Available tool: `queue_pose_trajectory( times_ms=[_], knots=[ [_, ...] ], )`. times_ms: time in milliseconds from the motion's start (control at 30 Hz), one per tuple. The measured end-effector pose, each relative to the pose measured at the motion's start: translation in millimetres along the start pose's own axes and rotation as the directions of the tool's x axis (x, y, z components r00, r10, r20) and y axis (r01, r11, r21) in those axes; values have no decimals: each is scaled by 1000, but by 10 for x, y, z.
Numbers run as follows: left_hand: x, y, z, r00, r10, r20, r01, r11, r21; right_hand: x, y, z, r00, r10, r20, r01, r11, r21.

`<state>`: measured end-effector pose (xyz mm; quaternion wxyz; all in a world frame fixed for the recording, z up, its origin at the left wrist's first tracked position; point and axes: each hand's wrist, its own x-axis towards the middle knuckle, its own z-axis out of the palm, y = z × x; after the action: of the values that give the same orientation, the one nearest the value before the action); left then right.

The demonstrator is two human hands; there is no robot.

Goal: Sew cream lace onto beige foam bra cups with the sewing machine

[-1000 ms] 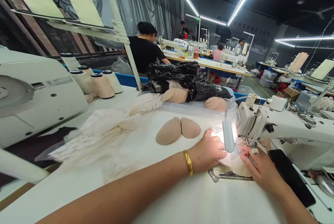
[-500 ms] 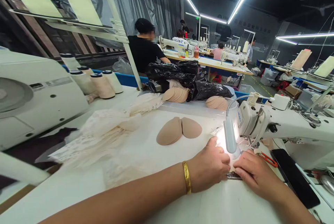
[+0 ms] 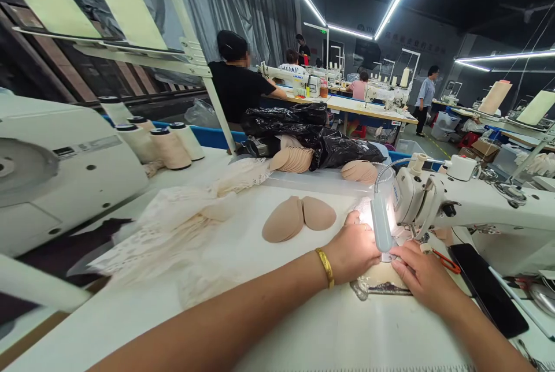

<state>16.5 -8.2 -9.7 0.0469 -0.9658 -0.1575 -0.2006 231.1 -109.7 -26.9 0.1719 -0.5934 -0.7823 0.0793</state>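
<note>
My left hand (image 3: 353,249) is closed, its fingers curled in the bright light beside the sewing machine's lamp (image 3: 381,224). My right hand (image 3: 425,271) has its fingers bent together below the needle area of the white sewing machine (image 3: 470,198). Between both fingertips is a small pale patch, but lamp and glare hide what they grip. A beige plate with a dark, shiny front edge (image 3: 388,289) lies just below the hands. Left of them, two groups of beige bra cups (image 3: 284,220) lie on the white table (image 3: 321,337).
Cream lace fabric (image 3: 173,222) spreads over the table's left. Behind are stacked cups (image 3: 293,160) and a black plastic bag (image 3: 342,144). Orange-handled snips (image 3: 446,261) and a black phone (image 3: 488,288) lie at right. Thread cones (image 3: 170,148) stand at left; co-workers sit beyond.
Both hands have moved slightly away from me, closer to the needle area, uncovering more of the plate's dark edge. In the background, a standing person has come into fuller view.
</note>
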Motion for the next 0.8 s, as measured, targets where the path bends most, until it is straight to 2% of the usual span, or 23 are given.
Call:
queue_pose_trajectory(
  times_ms=[100, 167, 267, 333, 433, 533, 600, 667, 800],
  knots=[
    [-9, 26, -61, 997, -8, 81, 10, 1000, -24, 5, 29, -2, 999, -14, -33, 13, 1000, -6],
    [-83, 72, -178, 995, -19, 103, 17, 1000, 18, 1, 53, -2, 998, -33, -54, 33, 999, -5],
    [-317, 93, -509, 995, -87, 56, 82, 992, 98, -37, 97, 11, 996, -51, -67, 51, 999, 1],
    [-542, 46, -801, 981, -194, -20, 195, 977, 90, -79, 150, 40, 995, -57, -85, 59, 998, 16],
    [-960, -54, -1216, 904, -396, -159, 404, 915, 17, -114, 306, 132, 992, -72, -100, 77, 996, 47],
    [-1400, -62, -1462, 796, -570, -202, 573, 818, -49, -98, 516, 261, 986, -114, -122, 121, 991, 53],
    [-1641, 4, -1502, 739, -650, -178, 645, 758, -96, -90, 638, 341, 978, -142, -149, 150, 988, 38],
    [-1816, 106, -1463, 700, -696, -157, 683, 717, -135, -96, 720, 399, 973, -155, -171, 159, 987, 10],
    [-1988, 299, -1291, 666, -732, -141, 713, 681, -166, -125, 675, 402, 956, -201, -213, 195, 980, -47]
  ],
)
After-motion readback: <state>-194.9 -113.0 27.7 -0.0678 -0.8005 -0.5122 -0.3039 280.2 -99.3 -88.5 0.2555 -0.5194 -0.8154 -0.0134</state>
